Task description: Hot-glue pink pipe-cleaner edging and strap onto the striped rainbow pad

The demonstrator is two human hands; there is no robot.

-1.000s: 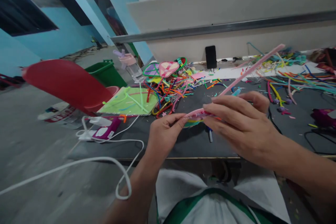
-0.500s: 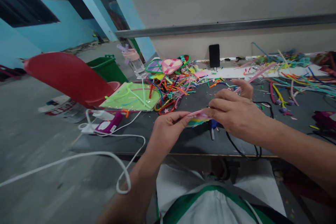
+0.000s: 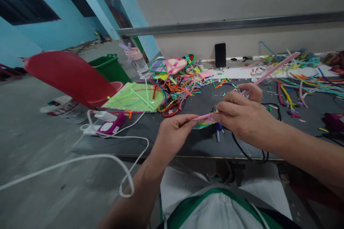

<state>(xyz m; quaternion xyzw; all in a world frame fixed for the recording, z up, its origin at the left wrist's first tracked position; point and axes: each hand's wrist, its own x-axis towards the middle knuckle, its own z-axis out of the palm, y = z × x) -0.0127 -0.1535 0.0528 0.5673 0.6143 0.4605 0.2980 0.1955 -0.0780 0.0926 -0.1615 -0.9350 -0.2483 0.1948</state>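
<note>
Pinching multicoloured piece (image 3: pixel 204 125) in left hand (image 3: pixel 174 135), pink strip (image 3: pixel 278 67) in right hand (image 3: pixel 240 112), this side of phone (image 3: pixel 220 55); seemingly part-edged already, long end yet unattached!

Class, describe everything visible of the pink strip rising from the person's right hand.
The pink strip looks slim and soft, perhaps a pipe cleaner. Nearly straight, it slants up and rightward above the table, its far end free. The right hand holds it and hides its lower part, so whether it joins the pink edge pinched by the left hand cannot be told.
</note>
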